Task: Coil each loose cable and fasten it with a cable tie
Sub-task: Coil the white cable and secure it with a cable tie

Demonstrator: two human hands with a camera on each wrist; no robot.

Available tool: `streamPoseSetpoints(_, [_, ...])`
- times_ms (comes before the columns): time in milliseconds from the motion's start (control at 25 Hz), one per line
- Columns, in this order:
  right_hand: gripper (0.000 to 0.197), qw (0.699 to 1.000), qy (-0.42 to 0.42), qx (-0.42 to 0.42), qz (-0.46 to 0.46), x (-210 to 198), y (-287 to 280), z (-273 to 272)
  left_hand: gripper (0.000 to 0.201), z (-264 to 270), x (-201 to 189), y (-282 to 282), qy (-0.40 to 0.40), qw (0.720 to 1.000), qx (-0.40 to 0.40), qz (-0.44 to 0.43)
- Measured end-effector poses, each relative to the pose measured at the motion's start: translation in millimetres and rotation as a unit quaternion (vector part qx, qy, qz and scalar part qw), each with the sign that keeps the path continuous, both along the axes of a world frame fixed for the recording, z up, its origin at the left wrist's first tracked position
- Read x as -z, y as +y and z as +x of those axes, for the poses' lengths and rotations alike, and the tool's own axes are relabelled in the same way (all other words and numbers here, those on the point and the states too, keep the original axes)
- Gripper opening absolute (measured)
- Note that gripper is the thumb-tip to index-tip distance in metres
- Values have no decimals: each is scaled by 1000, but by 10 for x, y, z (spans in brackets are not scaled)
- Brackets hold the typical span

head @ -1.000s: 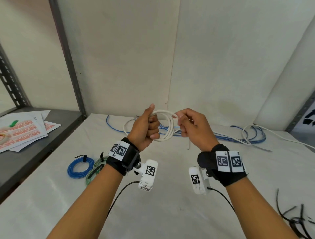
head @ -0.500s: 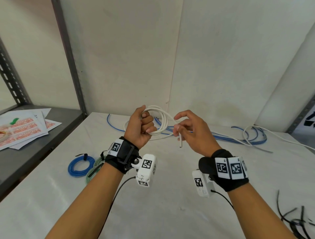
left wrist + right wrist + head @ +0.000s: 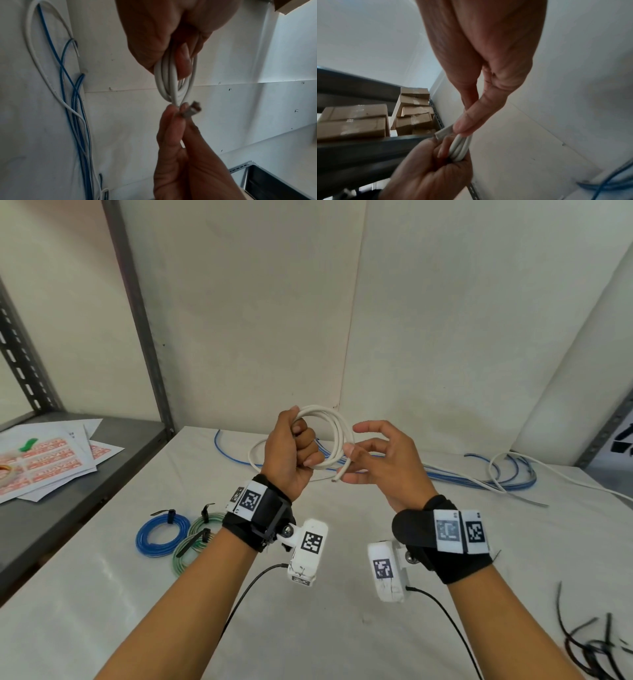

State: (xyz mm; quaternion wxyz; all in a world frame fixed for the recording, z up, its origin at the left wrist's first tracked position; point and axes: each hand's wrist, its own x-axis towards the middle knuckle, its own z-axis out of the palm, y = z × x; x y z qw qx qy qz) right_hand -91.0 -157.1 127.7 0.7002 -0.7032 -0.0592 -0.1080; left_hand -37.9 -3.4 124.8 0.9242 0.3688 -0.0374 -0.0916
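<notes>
A white cable (image 3: 337,436) is wound into a small coil held above the white table (image 3: 308,628). My left hand (image 3: 303,451) grips one side of the coil in a fist, thumb up. My right hand (image 3: 351,455) pinches the cable's free end (image 3: 340,472) between thumb and forefinger at the coil's lower right, with the other fingers spread. The left wrist view shows the coil (image 3: 169,83) hanging from the left hand (image 3: 180,65) and the right hand (image 3: 178,109) pinching the cut end (image 3: 194,108). In the right wrist view, the thumb (image 3: 467,121) presses the end (image 3: 443,132) against the coil (image 3: 460,148).
A tied blue coil (image 3: 162,534) and green coils (image 3: 202,530) lie at the left of the table. Loose blue and white cables (image 3: 496,477) run along the back wall. Black cable ties (image 3: 589,648) lie at the front right. Papers (image 3: 44,460) sit on a grey shelf at the left.
My right hand has brought the cable's free end left and down toward the left hand, and its outer fingers have spread. Both hands and the coil have risen slightly.
</notes>
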Motion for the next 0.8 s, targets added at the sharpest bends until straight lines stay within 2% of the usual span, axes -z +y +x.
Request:
streamPoseSetpoints(120, [40, 999, 28, -12, 46, -17, 13, 13, 43, 1, 20, -20, 3, 1000, -17, 1])
streamPoseSetpoints(200, [32, 1000, -21, 22, -2, -6, 70, 11, 43, -1, 25, -38, 2, 999, -34, -1])
streamPoseSetpoints(280, [15, 993, -92, 44, -60, 49, 108, 20, 43, 0, 11, -64, -4, 999, -41, -7])
streamPoseSetpoints(360, [16, 985, -127, 23, -113, 112, 96, 22, 44, 10, -10, -53, -4, 999, -44, -22])
streamPoseSetpoints(480, [27, 948, -170, 23, -267, 145, 40, 33, 44, 22, -14, -14, 8, 998, -34, -44])
streamPoseSetpoints(640, [7, 911, -270, 58, -305, 120, -1, 68, 44, -4, -12, -41, 22, 998, 7, -60])
streamPoseSetpoints(720, [10, 906, -271, 38, -323, 137, -49, 80, 44, 13, -20, -6, 27, 997, 13, -64])
streamPoseSetpoints(800, [27, 911, -249, 6, -329, 165, -71, 54, 43, 39, -15, 38, 31, 997, 15, -67])
